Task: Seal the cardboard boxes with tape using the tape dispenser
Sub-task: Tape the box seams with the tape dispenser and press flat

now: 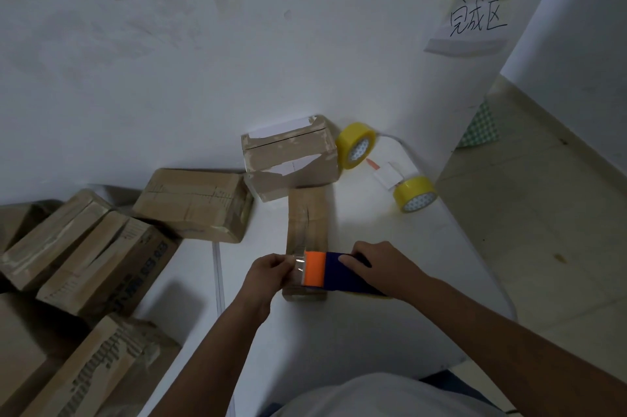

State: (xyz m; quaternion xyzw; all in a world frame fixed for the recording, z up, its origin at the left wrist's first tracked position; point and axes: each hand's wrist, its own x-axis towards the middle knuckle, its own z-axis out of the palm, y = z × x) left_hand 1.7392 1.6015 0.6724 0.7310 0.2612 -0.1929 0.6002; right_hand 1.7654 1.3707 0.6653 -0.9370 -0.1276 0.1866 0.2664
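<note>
Two hands work over a narrow cardboard box (307, 230) lying lengthwise on the white table (356, 331). Right hand (383, 269) is wrapped round the dark-blue body of the tape dispenser (334, 272), whose orange front sits over the box's near end. Left hand (268, 275) pinches the clear tape end (300, 269) coming off the orange part, fingers curled on it.

Clutter nearby — a squat box w/ torn white labels (290, 157) touches the far end of the narrow box. Flat brown box (195, 203) lies just left of that. Several more boxes (88, 253) are stacked at the left edge, some w/ printed sides. Two yellow tape rolls stand on edge to the right: one (356, 143) just beside the squat box, the other (414, 194) near the table's edge, w/ a small white card (388, 175) between them. A paper w/ handwritten characters (475, 23) lies far back right.
</note>
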